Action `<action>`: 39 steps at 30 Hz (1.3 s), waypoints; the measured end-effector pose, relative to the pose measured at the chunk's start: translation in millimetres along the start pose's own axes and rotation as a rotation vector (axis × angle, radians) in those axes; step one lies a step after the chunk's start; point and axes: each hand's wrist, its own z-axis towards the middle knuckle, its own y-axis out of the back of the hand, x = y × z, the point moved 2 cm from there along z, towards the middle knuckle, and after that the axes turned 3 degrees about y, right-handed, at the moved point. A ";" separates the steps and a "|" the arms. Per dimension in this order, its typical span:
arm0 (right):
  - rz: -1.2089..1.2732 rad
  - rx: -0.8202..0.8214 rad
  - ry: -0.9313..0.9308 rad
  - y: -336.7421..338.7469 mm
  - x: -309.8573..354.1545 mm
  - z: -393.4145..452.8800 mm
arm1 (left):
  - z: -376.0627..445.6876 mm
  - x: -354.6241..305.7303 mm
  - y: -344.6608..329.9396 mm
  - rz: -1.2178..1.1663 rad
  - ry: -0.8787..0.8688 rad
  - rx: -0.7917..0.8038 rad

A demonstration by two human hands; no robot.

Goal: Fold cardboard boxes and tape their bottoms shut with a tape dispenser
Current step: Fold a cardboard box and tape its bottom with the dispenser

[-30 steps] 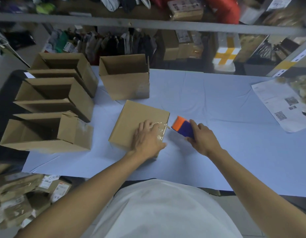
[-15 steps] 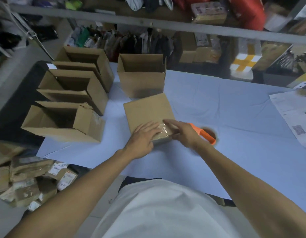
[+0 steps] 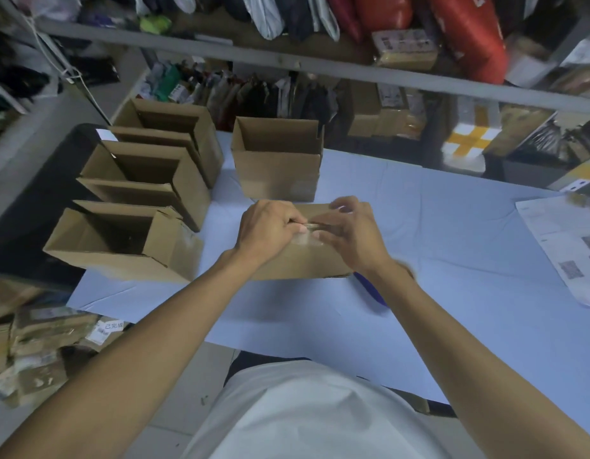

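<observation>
Cardboard box under both hands, tape end being pressed down

Cardboard box (image 3: 303, 260) sits bottom-up near the middle of the counter (image 3: 452, 243), just in front of an upright open box (image 3: 277, 160). Turned over, presumably, so the closed bottom flaps face up for sealing. Clear tape (image 3: 302, 238) glints along the top edge and down the near face, between the two hands.

Left hand (image 3: 265, 231) curled over the top edge, fingers bent and gripping the box, apparently to steady it. Right hand (image 3: 351, 233) spread on the near-right part of the top, fingers half bent, pressing on the tape end; whether pinching a loose strip or only smoothing it cannot be told, since motion blur covers the fingertips.

Tape dispenser (image 3: 369, 288) mostly hidden: only a dark blue sliver shows on the counter under the right wrist, just near-right of the box. Laid down close by, likely to free the right hand for rubbing the tape flat and to be picked up again quickly.

Three finished boxes (image 3: 128, 240) lie on their sides in a row at the left edge of the counter, openings facing left, probably stacked out of the working space. Printed sheets (image 3: 568, 246) rest at the far right. Judged stage: seam taped, end being stuck down, box close to joining the row.
</observation>
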 end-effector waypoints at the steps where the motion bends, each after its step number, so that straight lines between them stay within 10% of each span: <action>1: 0.027 0.017 0.009 -1.3 1.9 4.5 | 2.1 -0.1 0.7 0.007 -0.001 0.000; 17: 0.280 -0.077 -0.099 -13.3 3.2 29.9 | 14.1 21.0 16.4 -0.097 0.085 -0.099; 39: 0.362 0.058 -0.043 -3.8 -13.3 14.9 | 21.1 2.6 6.0 -0.015 0.006 0.195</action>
